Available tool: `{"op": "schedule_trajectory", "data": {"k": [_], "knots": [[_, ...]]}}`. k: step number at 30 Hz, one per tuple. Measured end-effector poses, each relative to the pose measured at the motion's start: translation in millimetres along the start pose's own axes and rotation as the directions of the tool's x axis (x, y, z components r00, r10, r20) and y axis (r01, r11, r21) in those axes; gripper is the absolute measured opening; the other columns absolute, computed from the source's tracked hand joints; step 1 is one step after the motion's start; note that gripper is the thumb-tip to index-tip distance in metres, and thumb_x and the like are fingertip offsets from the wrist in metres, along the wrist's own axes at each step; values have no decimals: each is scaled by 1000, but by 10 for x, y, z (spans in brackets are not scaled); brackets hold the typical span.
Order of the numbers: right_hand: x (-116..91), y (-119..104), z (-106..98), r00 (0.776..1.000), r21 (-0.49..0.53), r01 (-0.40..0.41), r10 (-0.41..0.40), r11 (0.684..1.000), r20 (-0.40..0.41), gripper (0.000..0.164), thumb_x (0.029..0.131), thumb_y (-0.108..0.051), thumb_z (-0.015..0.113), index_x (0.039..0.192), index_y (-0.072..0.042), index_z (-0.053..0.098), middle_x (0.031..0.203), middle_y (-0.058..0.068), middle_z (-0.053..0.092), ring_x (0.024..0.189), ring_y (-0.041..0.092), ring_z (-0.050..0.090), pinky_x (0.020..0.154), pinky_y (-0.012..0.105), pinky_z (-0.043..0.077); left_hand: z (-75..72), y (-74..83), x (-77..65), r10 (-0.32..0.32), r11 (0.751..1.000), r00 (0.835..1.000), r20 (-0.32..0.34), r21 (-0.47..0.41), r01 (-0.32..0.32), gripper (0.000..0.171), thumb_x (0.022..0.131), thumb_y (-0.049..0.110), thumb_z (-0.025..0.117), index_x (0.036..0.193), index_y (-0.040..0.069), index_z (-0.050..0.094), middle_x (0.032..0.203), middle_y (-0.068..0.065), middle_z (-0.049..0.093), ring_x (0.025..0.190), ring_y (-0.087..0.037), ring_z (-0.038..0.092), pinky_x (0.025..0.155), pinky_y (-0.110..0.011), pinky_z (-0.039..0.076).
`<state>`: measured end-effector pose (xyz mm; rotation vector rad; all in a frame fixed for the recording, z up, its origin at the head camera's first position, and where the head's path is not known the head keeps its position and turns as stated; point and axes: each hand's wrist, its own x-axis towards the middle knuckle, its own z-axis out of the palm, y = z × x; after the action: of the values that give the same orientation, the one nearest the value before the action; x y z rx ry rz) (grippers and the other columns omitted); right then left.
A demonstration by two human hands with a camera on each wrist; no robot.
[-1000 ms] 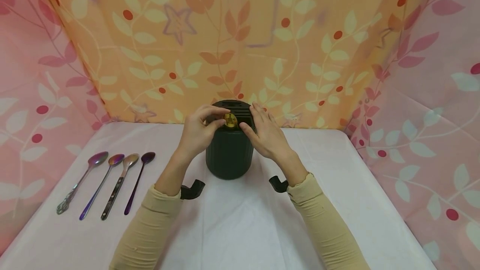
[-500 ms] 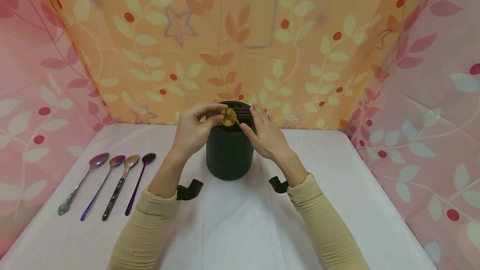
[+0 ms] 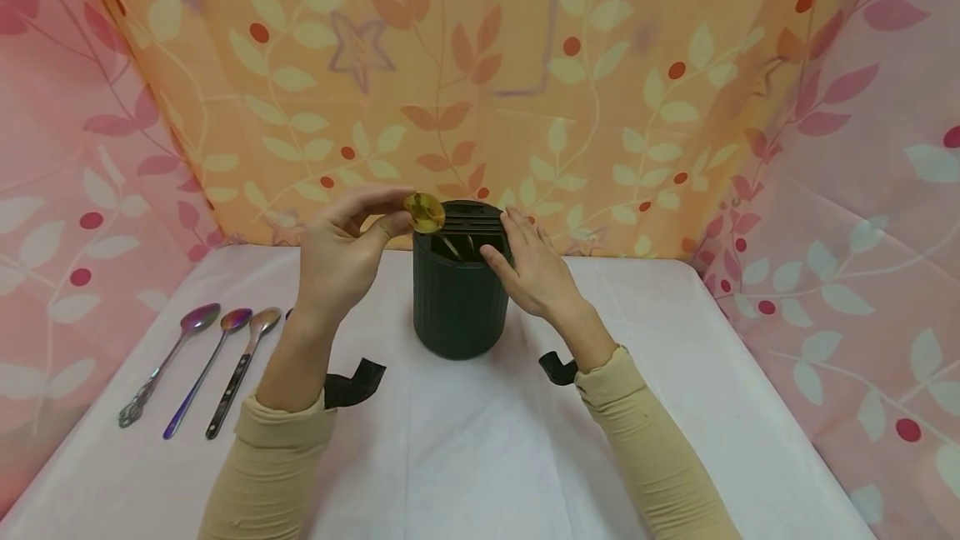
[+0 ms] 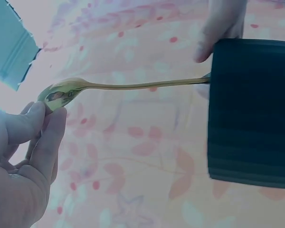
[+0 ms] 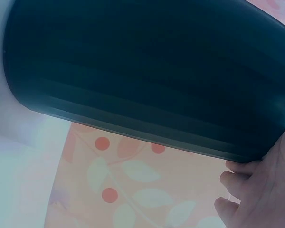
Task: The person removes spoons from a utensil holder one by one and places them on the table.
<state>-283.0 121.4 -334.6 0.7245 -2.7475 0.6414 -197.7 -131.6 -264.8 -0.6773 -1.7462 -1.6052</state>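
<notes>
My left hand [image 3: 339, 261] pinches a gold spoon [image 3: 425, 213] by its bowl, between thumb and fingertips. In the left wrist view the spoon's thin handle [image 4: 142, 86] runs across to the dark green utensil holder [image 4: 251, 114], its far end hidden behind the rim. The ribbed round holder [image 3: 459, 311] stands upright, with a slatted section at the back of its top. My right hand [image 3: 536, 269] rests on the holder's right rim, thumb at the front edge and fingers extended along the side. In the right wrist view several fingertips [image 5: 232, 183] show beside the holder's wall.
Three spoons lie side by side at left: an ornate-handled spoon [image 3: 161, 361], a purple-blue spoon [image 3: 210, 369] and a black-handled spoon [image 3: 242, 369]. A dark spoon tip [image 3: 289, 314] peeks out by the left wrist. Patterned cloth [image 3: 465, 90] surrounds the white table [image 3: 465, 457].
My left hand has moved left and up, drawing the gold spoon's bowl up and out from the holder's top, so part of its handle shows. My right hand has stayed on the rim.
</notes>
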Motion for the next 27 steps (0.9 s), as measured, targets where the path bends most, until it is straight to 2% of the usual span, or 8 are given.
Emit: {"op": "schedule_trajectory", "data": {"k": [4,7,11,14,17,22,27], "knots": [[2,1,6,1000,-3,1,-1,1000,0,101,99,-81,16,166,-5,21,174,9,14,160,23,14,130,45,3,-77,52,-12,31,999,999,-29,-8,-31,31,83,-19,73,112,-8,76,108,-16,75,94,-17,74,83,-29,62],[2,3,11,1000,-7,0,0,1000,2,102,98,-82,14,165,-5,21,174,9,14,160,24,14,130,45,3,-133,108,-20,50,997,997,-64,-61,-54,30,82,-21,73,110,-10,75,105,-14,74,92,-18,74,82,-29,62],[4,7,12,1000,-7,-1,1,1000,-2,103,97,-82,14,165,-5,21,174,7,14,160,23,14,130,44,3,-205,197,-29,43,989,992,-116,-136,-59,29,81,-22,72,109,-13,74,105,-12,75,93,-19,74,82,-29,62],[5,8,11,1000,-3,-2,2,1000,-6,104,97,-83,13,165,-5,22,174,7,14,160,23,14,130,44,2,-266,249,-40,30,986,987,-156,-157,-55,28,82,-21,73,109,-13,74,105,-10,76,94,-19,74,83,-29,62],[8,8,10,1000,-4,-3,3,1000,-6,105,96,-84,12,165,-5,21,174,6,14,160,22,14,130,43,2,-337,287,-39,25,978,979,-201,-199,-65,27,82,-22,73,109,-15,73,103,-13,76,93,-21,74,83,-28,62],[9,4,1,1000,0,2,-2,1000,-3,104,97,-83,13,166,-5,21,174,7,14,160,25,16,130,45,3,-471,347,-31,24,967,957,-289,-234,-96,26,82,-25,72,107,-20,70,98,-18,75,83,-23,73,79,-27,62],[4,1,-5,1000,0,-3,3,1000,1,102,98,-82,14,166,-5,21,174,7,14,159,26,18,130,47,4,-625,396,-18,58,971,939,-339,-199,-132,26,81,-26,71,107,-26,66,96,-20,75,78,-25,73,78,-28,63]]}}
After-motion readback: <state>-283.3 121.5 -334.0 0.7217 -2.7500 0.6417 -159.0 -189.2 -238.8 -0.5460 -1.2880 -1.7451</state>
